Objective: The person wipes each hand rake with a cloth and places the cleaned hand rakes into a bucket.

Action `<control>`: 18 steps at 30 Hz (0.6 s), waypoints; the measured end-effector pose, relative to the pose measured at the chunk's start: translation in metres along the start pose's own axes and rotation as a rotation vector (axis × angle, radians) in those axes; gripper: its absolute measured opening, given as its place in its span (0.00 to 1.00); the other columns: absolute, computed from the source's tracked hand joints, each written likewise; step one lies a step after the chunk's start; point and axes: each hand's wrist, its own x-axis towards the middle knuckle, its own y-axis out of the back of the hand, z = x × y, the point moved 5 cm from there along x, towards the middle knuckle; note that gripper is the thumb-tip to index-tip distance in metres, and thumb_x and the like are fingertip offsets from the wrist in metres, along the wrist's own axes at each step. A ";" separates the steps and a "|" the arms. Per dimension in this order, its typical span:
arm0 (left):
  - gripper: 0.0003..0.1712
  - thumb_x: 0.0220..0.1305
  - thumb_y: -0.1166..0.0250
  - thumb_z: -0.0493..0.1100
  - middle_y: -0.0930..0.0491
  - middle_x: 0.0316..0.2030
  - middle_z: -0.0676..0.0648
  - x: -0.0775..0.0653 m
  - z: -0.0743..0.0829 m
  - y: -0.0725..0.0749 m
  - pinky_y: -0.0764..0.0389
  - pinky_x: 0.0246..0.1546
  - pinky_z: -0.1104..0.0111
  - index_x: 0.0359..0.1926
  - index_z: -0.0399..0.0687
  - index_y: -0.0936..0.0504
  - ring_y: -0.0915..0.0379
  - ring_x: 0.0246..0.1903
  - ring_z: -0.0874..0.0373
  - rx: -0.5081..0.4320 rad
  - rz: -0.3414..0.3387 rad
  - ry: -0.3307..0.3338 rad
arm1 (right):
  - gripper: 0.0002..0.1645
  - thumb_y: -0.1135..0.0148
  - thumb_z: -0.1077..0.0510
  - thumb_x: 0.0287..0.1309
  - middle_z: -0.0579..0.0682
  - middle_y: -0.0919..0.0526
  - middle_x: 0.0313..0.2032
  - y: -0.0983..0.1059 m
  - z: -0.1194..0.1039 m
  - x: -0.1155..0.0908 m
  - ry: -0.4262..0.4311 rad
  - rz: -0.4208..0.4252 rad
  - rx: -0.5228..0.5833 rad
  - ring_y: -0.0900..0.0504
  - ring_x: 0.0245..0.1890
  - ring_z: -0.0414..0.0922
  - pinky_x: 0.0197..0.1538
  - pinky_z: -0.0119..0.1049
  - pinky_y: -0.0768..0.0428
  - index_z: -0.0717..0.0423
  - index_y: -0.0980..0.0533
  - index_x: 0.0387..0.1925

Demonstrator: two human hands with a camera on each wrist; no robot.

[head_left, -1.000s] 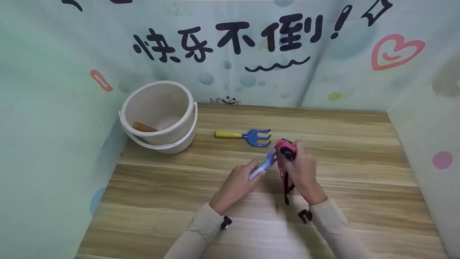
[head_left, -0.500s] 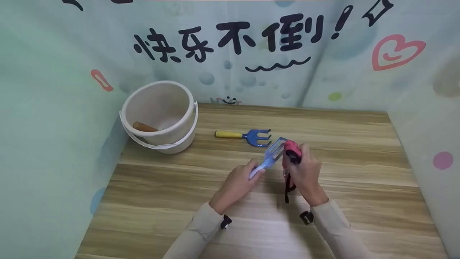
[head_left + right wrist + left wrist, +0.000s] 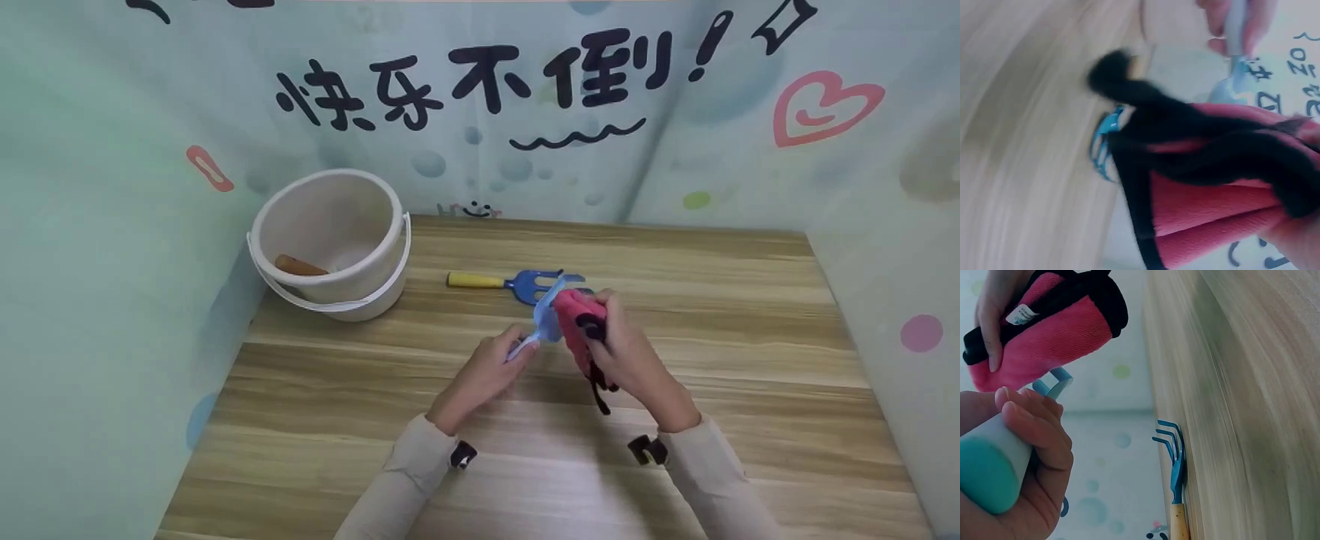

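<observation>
My left hand (image 3: 484, 367) grips the pale handle of a light blue garden hand fork (image 3: 546, 324) and holds it up over the table. In the left wrist view that handle (image 3: 988, 467) ends in a turquoise cap, and a bent blue tine shows past the fingers. My right hand (image 3: 634, 360) holds a pinkish-red cloth (image 3: 574, 319) with black trim against the fork's head, covering part of it. From the right wrist, the cloth (image 3: 1213, 211) hangs in folds with a black strap. Behind them lies a blue hand rake (image 3: 476, 280) with a yellow handle, its tines partly hidden.
At the back left stands a white bucket (image 3: 379, 300) with its bail handle lowered at the front. A brown wooden handle (image 3: 300, 265) shows inside it. The wood-grain table (image 3: 337, 442) is enclosed by a printed backdrop (image 3: 480, 165) at the back and sides.
The right hand with the cloth moved slightly right, then back left over the fork's head. The left hand turned the fork, and its head now overlaps the blue rake's tines.
</observation>
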 end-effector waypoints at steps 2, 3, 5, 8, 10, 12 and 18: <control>0.12 0.70 0.50 0.50 0.29 0.24 0.53 0.001 0.000 0.000 0.32 0.22 0.73 0.42 0.47 0.28 0.35 0.22 0.64 0.049 0.002 -0.018 | 0.19 0.46 0.72 0.54 0.64 0.26 0.41 -0.004 -0.006 0.002 0.053 -0.055 0.019 0.24 0.39 0.54 0.42 0.46 0.25 0.65 0.38 0.48; 0.12 0.70 0.50 0.50 0.28 0.25 0.52 0.001 0.000 0.000 0.31 0.23 0.73 0.42 0.47 0.28 0.35 0.23 0.64 0.073 0.005 -0.031 | 0.19 0.46 0.73 0.54 0.63 0.26 0.42 -0.007 -0.008 0.003 0.068 -0.081 0.034 0.25 0.40 0.53 0.43 0.46 0.25 0.65 0.38 0.48; 0.14 0.70 0.49 0.51 0.25 0.27 0.51 0.002 0.001 0.000 0.29 0.25 0.73 0.46 0.48 0.27 0.33 0.23 0.64 0.098 -0.001 -0.040 | 0.20 0.47 0.74 0.52 0.61 0.26 0.43 -0.012 -0.011 0.003 0.100 -0.119 0.059 0.26 0.42 0.51 0.45 0.45 0.25 0.64 0.36 0.48; 0.18 0.69 0.50 0.55 0.24 0.27 0.49 0.001 0.000 -0.002 0.28 0.22 0.73 0.53 0.52 0.28 0.31 0.21 0.63 0.074 -0.028 -0.013 | 0.21 0.46 0.75 0.50 0.57 0.26 0.42 -0.018 -0.014 0.003 0.143 -0.114 0.053 0.26 0.42 0.49 0.45 0.45 0.25 0.62 0.33 0.48; 0.20 0.69 0.50 0.56 0.24 0.26 0.47 0.000 0.000 -0.003 0.29 0.18 0.73 0.57 0.56 0.30 0.31 0.18 0.61 0.024 -0.051 0.014 | 0.21 0.44 0.74 0.49 0.56 0.26 0.41 -0.021 -0.013 0.003 0.161 -0.074 0.020 0.25 0.42 0.48 0.44 0.45 0.24 0.61 0.30 0.47; 0.21 0.69 0.50 0.57 0.25 0.24 0.47 -0.001 0.000 -0.003 0.31 0.15 0.73 0.58 0.57 0.31 0.31 0.16 0.59 -0.018 -0.068 0.030 | 0.20 0.41 0.73 0.50 0.54 0.26 0.40 -0.023 -0.011 0.003 0.177 -0.027 -0.037 0.25 0.41 0.47 0.44 0.44 0.23 0.58 0.28 0.46; 0.21 0.69 0.50 0.56 0.27 0.22 0.49 -0.002 0.000 -0.005 0.33 0.12 0.74 0.58 0.58 0.31 0.34 0.13 0.60 -0.062 -0.086 0.024 | 0.17 0.39 0.70 0.53 0.55 0.25 0.38 -0.028 -0.009 0.001 0.227 0.036 -0.194 0.23 0.39 0.48 0.44 0.43 0.21 0.60 0.30 0.45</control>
